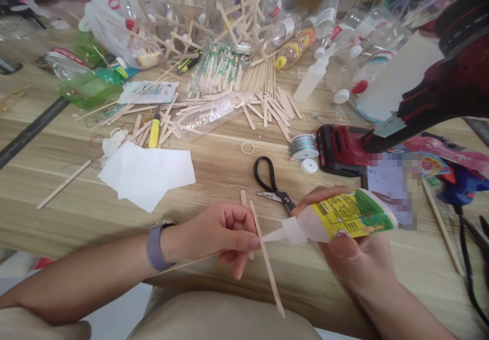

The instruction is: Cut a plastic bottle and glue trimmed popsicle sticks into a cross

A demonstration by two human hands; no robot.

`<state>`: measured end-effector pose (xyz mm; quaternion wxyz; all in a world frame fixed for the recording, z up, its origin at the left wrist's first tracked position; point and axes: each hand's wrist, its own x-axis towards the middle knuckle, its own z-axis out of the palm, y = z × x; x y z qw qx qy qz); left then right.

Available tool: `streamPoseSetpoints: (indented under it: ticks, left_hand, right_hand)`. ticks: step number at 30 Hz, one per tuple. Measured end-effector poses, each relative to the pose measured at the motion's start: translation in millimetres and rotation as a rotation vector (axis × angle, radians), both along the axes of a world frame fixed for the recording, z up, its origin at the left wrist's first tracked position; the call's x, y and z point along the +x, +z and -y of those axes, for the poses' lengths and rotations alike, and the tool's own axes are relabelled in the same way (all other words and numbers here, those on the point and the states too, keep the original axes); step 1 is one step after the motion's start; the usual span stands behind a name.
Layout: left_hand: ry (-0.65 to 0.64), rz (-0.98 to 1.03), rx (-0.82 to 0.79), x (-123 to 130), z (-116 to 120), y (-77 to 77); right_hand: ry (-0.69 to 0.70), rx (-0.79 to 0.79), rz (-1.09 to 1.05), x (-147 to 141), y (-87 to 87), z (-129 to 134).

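Observation:
My left hand (237, 233) pinches a flat wooden craft stick (270, 271), which slants down toward me past the table's near edge. A second craft stick (243, 197) shows behind the fingers, and a thin wooden skewer (191, 263) runs from that hand toward the wrist. In my right hand (355, 253) is a glue bottle (347, 215) with a yellow and green label, tilted sideways. Its white nozzle tip meets the pinched stick beside my left fingertips. Black-handled scissors (267, 174) lie just beyond, partly covered by my right hand.
White paper sheets (148, 174) and a yellow-handled tool (154, 132) lie left. Loose craft sticks (271, 108), a wire spool (304, 147) and a rubber band (247, 148) sit farther back. A red and black power tool (344, 149) stands right. Plastic bottles (286, 26) crowd the back.

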<state>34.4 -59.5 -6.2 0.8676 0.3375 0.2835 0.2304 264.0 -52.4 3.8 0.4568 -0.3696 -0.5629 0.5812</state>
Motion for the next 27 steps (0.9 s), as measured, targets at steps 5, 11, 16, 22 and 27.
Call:
streamPoseSetpoints:
  ticks: [5,11,16,22,27]
  left_hand:
    - [-0.005,0.003,0.004,-0.1,0.5,-0.1]
    - [-0.012,-0.008,0.005,0.6,-0.2,0.0]
    - [-0.02,-0.021,-0.007,0.3,-0.2,0.4]
    - [-0.035,-0.014,-0.014,0.6,-0.3,1.7]
    - [-0.027,-0.011,-0.018,0.8,0.1,1.8]
  right_hand:
    - [-0.032,0.022,0.033,-2.2,2.3,0.0]
    - [-0.066,0.022,0.077,-0.5,2.9,1.4]
    - [-0.048,0.028,0.093,-0.1,4.1,1.7]
    - [-0.035,0.055,0.088,-0.4,6.5,0.4]
    - [-0.029,0.038,0.063,-0.2,5.1,0.5]
